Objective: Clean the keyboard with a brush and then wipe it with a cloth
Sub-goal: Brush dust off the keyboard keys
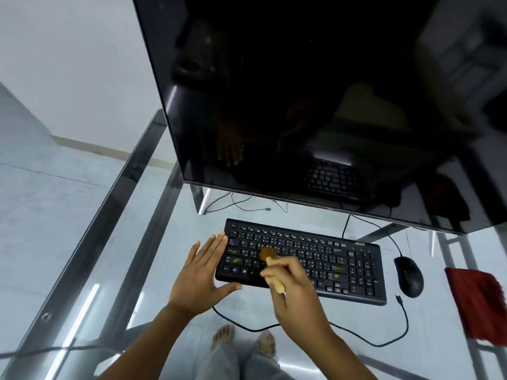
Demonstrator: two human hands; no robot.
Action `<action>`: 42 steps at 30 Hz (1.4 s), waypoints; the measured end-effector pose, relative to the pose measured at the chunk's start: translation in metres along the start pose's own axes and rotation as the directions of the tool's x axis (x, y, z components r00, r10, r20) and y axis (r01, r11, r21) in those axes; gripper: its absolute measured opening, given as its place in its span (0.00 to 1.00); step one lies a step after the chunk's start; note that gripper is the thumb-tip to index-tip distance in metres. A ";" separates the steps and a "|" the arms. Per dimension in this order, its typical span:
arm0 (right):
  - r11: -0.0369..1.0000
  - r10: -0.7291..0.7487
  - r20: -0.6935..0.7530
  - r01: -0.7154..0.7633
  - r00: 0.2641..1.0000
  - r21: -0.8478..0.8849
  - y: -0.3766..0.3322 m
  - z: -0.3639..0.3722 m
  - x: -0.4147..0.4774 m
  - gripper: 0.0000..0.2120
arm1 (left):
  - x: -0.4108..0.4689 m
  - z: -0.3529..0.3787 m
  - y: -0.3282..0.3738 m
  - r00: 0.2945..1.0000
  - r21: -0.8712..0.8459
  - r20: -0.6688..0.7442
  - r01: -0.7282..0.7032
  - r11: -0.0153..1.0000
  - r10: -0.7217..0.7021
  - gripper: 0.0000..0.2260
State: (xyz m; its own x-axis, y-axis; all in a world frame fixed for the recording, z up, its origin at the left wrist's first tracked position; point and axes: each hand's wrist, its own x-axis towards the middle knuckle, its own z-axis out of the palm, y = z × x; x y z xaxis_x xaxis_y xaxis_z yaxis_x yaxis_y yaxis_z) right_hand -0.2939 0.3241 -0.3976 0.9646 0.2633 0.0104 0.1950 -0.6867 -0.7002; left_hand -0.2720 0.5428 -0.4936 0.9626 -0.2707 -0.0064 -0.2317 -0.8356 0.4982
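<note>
Glass table (109, 270), dark monitor (301, 105) behind. Keyboard (329, 259) lies flat, centre: light, rigid, likely slides on glass, so brace at edge. Brush (271, 270): stiff wooden handle, soft bristles; hold mid-handle. Left hand (203, 272) flat, fingers (216, 245) straight, against keyboard's left end. Right hand (299, 294) pinches handle, bristles on left-side keys. Red cloth (477, 305) far right.

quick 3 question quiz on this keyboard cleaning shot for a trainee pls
1. True or false: the right hand holds the brush over the left half of the keyboard.
2. Fill in: the left hand rests, fingers straight, at the keyboard's ____ end.
3. The red cloth is: A in the left hand; B on the glass table, right of the mouse; C draped on the keyboard.
Key: 1 true; 2 left; 3 B.
</note>
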 end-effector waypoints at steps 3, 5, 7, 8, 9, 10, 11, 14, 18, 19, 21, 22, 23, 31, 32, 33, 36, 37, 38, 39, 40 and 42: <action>0.998 0.005 0.226 -0.019 0.974 0.061 -0.015 0.010 -0.001 0.07 | -0.001 -0.001 -0.001 1.000 -0.023 -0.020 -0.004 1.000 0.004 0.44; 0.986 -0.010 0.226 -0.027 0.974 0.162 -0.026 0.011 -0.002 0.06 | -0.001 -0.002 0.000 1.000 -0.037 -0.025 -0.008 0.999 0.007 0.43; 0.994 -0.001 0.111 -0.011 0.994 0.108 -0.023 0.011 0.000 0.07 | -0.001 0.000 0.000 1.000 -0.029 -0.023 -0.009 1.000 0.008 0.44; 0.999 0.011 0.087 -0.015 0.996 0.045 -0.020 0.011 0.002 0.07 | -0.001 0.001 -0.001 1.000 -0.026 -0.025 -0.008 1.000 0.007 0.45; 1.000 0.028 0.102 -0.029 0.994 0.002 -0.019 0.011 0.003 0.07 | -0.001 0.002 -0.001 1.000 -0.026 -0.028 -0.007 1.000 0.007 0.45; 0.999 0.048 0.148 -0.050 0.988 0.009 -0.022 0.013 0.005 0.06 | -0.002 0.001 -0.002 0.999 -0.031 -0.034 -0.009 0.999 0.008 0.44; 0.994 0.065 0.201 -0.081 0.977 0.073 -0.027 0.016 0.006 0.06 | -0.002 0.001 -0.002 0.999 -0.038 -0.043 -0.016 0.999 0.014 0.43; 0.873 0.189 0.238 -0.274 0.953 0.403 -0.039 0.020 0.009 0.09 | -0.001 0.001 -0.001 0.998 -0.041 -0.049 -0.028 0.999 0.026 0.43; 0.678 0.549 0.095 -0.509 0.830 0.530 -0.010 -0.003 0.023 0.07 | -0.001 0.003 -0.002 0.999 -0.028 -0.035 0.001 1.000 -0.002 0.46; 0.731 0.567 -0.036 -0.482 0.823 0.484 0.000 -0.011 0.024 0.07 | -0.001 0.003 -0.002 1.000 -0.026 -0.031 0.000 1.000 -0.001 0.46; 0.889 0.430 -0.271 -0.353 0.861 0.292 0.014 -0.023 0.028 0.09 | -0.001 0.002 -0.001 1.000 -0.014 -0.028 -0.004 1.000 0.004 0.46; 0.939 0.334 -0.299 -0.288 0.894 0.189 0.018 -0.025 0.031 0.09 | -0.001 0.002 -0.001 1.000 -0.010 -0.026 -0.005 1.000 0.004 0.46; 0.960 0.275 -0.260 -0.250 0.926 0.125 0.019 -0.025 0.036 0.09 | -0.001 0.002 -0.002 1.000 -0.009 -0.025 -0.004 1.000 0.004 0.46; 0.937 0.312 -0.083 -0.293 0.946 0.189 0.002 -0.015 0.069 0.09 | -0.001 0.001 -0.002 1.000 -0.023 -0.013 0.015 1.000 -0.015 0.46; 0.931 0.324 -0.033 -0.313 0.945 0.188 0.000 -0.014 0.070 0.09 | -0.001 0.001 -0.001 1.000 -0.022 -0.012 0.018 1.000 -0.018 0.46; 0.943 0.313 -0.059 -0.302 0.948 0.142 0.000 -0.013 0.072 0.11 | -0.001 0.000 -0.001 1.000 -0.021 -0.017 0.019 1.000 -0.019 0.45; 0.941 0.329 -0.224 -0.300 0.917 0.156 0.004 -0.017 0.078 0.09 | -0.002 -0.002 0.001 0.999 -0.044 -0.042 0.025 0.999 -0.027 0.43; 0.948 0.302 -0.183 -0.274 0.936 0.164 0.005 -0.017 0.079 0.07 | -0.002 -0.003 0.002 0.998 -0.047 -0.048 0.028 0.999 -0.030 0.43; 0.953 0.285 -0.101 -0.270 0.953 0.135 0.004 -0.014 0.080 0.06 | -0.002 -0.003 0.002 0.998 -0.046 -0.048 0.029 0.999 -0.032 0.43; 0.963 0.259 -0.042 -0.255 0.965 0.086 0.002 -0.011 0.080 0.06 | -0.002 -0.004 0.002 0.998 -0.044 -0.045 0.031 0.999 -0.033 0.43; 0.968 0.246 -0.021 -0.245 0.969 0.054 -0.001 -0.010 0.080 0.08 | -0.002 -0.004 0.002 0.998 -0.042 -0.042 0.033 0.999 -0.035 0.43; 0.963 0.266 -0.142 -0.258 0.953 0.074 -0.005 -0.011 0.087 0.11 | -0.002 -0.004 0.003 0.998 -0.041 -0.036 0.041 0.998 -0.042 0.42</action>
State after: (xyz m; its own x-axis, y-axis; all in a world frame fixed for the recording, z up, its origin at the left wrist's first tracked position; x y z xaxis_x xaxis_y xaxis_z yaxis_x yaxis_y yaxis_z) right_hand -0.2089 0.3431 -0.3856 0.9968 -0.0278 -0.0756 -0.0743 -0.6791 -0.7303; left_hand -0.2743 0.5425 -0.4888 0.9759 -0.2182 0.0036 -0.1866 -0.8257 0.5324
